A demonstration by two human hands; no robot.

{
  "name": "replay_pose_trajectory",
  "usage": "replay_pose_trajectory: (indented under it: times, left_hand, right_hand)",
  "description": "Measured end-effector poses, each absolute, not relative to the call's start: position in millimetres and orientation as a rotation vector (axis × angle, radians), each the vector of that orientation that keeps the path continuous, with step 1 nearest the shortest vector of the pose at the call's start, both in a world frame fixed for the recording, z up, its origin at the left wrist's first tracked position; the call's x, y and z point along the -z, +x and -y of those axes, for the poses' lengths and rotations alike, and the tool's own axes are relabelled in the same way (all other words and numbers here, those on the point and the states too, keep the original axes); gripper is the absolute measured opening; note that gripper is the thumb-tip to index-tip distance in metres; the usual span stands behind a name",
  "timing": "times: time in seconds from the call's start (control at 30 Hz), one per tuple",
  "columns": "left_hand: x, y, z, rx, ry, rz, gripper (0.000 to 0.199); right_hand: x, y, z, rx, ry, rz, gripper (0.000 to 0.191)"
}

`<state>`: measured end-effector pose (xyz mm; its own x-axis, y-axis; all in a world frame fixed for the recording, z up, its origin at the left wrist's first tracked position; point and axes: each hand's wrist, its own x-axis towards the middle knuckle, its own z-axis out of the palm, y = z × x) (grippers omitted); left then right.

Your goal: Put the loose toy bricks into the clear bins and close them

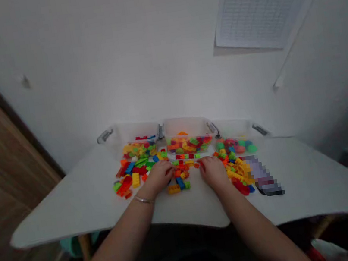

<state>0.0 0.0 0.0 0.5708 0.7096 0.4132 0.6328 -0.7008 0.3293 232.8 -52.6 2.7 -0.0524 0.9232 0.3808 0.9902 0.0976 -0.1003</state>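
Note:
My left hand (162,173), with a bracelet at the wrist, is curled at the left of a small middle group of toy bricks. What its fingers pinch, if anything, is hidden. Across from it, my right hand (212,170) is bent with its fingertips close to a small orange piece (196,165); its grip is too blurred to make out. Between the hands lie a yellow brick (190,163), a blue brick (180,183) and an orange-yellow brick (174,189). Just behind, a row of red and green bricks (186,156) lies in front of the middle bin.
Three clear plastic bins (138,131), (186,126), (234,128) with colourful pieces stand along the wall. Loose bricks (131,172) spread at left, and yellow pieces (239,171) at right beside a pixelated phone-like object (264,176). The white table (89,200) has a curved front edge.

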Motion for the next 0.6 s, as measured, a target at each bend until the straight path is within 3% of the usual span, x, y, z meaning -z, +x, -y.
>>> replay_pose_trajectory:
  times: [0.6]
  left_hand:
    - [-0.3, -3.4, 2.3, -0.838, 2.597, -1.14, 0.019]
  right_hand:
    - [-6.5, 230.9, 55.9, 0.149, -1.768, 2.037, 0.035]
